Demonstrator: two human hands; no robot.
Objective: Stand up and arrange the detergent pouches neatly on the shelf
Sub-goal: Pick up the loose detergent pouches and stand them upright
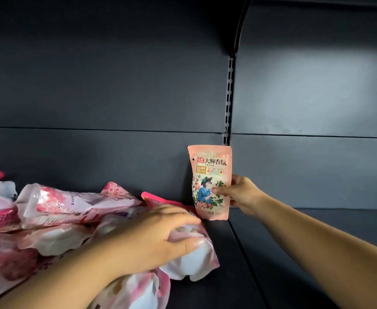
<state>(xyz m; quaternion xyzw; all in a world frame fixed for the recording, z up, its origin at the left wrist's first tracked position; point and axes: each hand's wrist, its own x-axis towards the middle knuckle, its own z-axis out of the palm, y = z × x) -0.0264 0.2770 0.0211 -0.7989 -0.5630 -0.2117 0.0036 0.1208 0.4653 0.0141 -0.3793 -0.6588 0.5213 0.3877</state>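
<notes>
One pouch [211, 182] is standing against the back panel [116, 85]; your right hand [242, 195] is pinching its edge. You are gripping a fallen pouch [192, 253] with your left hand [158, 233]; be keeping the upright one steadied, base flat on the shelf [227, 264].

Likely a shop aisle, dark metal gondola shelf [272, 253], slotted upright [229, 97], heaped printed detergent pouches [71, 208]

One pink pouch [210, 181] stands up straight at the back of the dark shelf [227, 253]. It has a picture of a person in a hat with roses, and writing on top. To its left, a pile of pink and white pouches [67, 210] lies flat and messy, some on top of others.
</notes>
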